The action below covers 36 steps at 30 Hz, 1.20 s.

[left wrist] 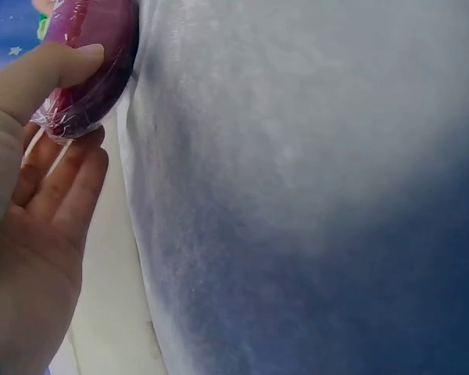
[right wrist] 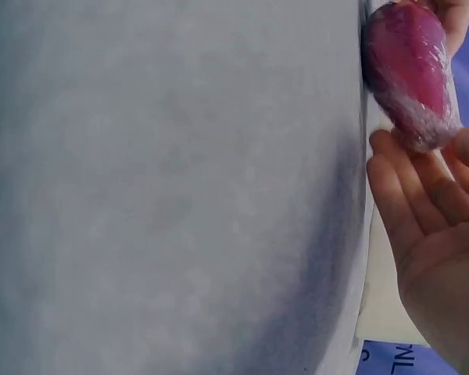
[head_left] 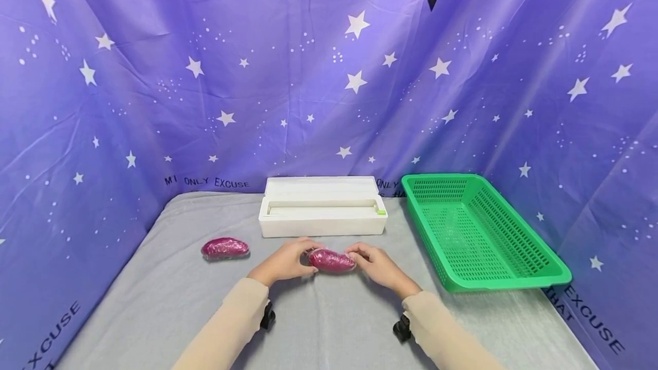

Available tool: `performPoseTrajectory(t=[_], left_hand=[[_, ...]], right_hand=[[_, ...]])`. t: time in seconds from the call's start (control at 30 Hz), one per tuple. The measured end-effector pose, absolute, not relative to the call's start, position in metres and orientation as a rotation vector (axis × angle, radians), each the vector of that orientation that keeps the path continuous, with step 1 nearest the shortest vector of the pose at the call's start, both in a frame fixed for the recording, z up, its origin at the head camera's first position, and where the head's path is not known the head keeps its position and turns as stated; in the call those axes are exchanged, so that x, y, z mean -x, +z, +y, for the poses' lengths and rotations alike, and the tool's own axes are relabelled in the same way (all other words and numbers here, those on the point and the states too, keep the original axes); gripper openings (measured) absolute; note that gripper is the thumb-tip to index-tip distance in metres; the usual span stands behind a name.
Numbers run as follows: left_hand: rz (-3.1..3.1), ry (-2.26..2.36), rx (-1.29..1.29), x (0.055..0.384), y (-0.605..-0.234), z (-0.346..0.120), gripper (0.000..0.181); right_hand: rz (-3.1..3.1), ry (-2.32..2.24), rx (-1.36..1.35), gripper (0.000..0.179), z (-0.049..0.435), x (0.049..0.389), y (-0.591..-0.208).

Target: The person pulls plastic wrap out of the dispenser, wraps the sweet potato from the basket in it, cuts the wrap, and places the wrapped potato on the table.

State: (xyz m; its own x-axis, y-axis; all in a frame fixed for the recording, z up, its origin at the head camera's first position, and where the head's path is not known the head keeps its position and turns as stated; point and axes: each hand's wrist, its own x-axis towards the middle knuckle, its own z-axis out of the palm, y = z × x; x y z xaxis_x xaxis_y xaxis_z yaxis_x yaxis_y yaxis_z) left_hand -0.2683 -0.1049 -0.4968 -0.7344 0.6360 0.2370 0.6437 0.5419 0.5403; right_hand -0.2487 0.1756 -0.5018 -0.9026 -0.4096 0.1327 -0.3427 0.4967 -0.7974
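A purple sweet potato [head_left: 333, 261] wrapped in clear cling film lies on the grey cloth in the middle, between both hands. My left hand [head_left: 290, 260] holds its left end. In the left wrist view the thumb [left wrist: 82, 64] presses on the sweet potato [left wrist: 102, 66], with the fingers beneath the end. At the other end, my right hand [head_left: 377, 264] pinches the gathered film. The right wrist view shows this hand [right wrist: 445, 226] with its fingers under the wrapped tip of the sweet potato [right wrist: 410, 66]. A second film-wrapped sweet potato [head_left: 225, 248] lies apart at the left.
Behind the hands stands a white cling film box [head_left: 323, 226], lid raised, with a small green piece at its right end. A green perforated basket [head_left: 501, 285] sits on the right. Starry purple curtains [head_left: 308, 73] enclose the back and sides of the table.
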Motion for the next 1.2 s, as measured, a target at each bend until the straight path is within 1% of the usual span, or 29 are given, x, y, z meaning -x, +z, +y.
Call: performPoseTrajectory(t=[0.13,0.3,0.4,0.5,0.6,0.73,0.87,1.0,1.2], left_hand=[[-2.763,-1.124,1.107,0.272,-0.498,-0.109,0.054],[-2.728,-1.457,1.067,0.276,-0.501,-0.113,0.056],[-2.705,-1.633,1.032,0.276,-0.502,-0.114,0.059],[-2.682,-1.74,0.991,0.275,-0.501,-0.114,0.062],[-2.642,-1.838,0.968,0.272,-0.5,-0.115,0.063],[-2.62,-1.911,0.946,0.27,-0.499,-0.115,0.059],[-2.685,-1.866,0.886,0.268,-0.498,-0.117,0.057],[-2.725,-1.894,0.859,0.266,-0.499,-0.119,0.057],[-2.677,-2.103,0.887,0.263,-0.497,-0.121,0.056]], right_hand=[[2.658,-1.362,0.702,0.03,0.176,0.249,-0.501],[2.493,-1.427,0.746,0.055,0.175,0.25,-0.502],[2.407,-1.499,0.732,0.065,0.174,0.25,-0.502],[2.389,-1.551,0.717,0.064,0.171,0.25,-0.502],[2.396,-1.591,0.703,0.059,0.168,0.25,-0.501],[2.417,-1.605,0.682,0.053,0.166,0.25,-0.5],[2.465,-1.54,0.666,0.05,0.166,0.249,-0.498],[2.437,-1.486,0.708,0.047,0.167,0.248,-0.496],[2.256,-1.502,0.774,0.046,0.168,0.248,-0.492]])
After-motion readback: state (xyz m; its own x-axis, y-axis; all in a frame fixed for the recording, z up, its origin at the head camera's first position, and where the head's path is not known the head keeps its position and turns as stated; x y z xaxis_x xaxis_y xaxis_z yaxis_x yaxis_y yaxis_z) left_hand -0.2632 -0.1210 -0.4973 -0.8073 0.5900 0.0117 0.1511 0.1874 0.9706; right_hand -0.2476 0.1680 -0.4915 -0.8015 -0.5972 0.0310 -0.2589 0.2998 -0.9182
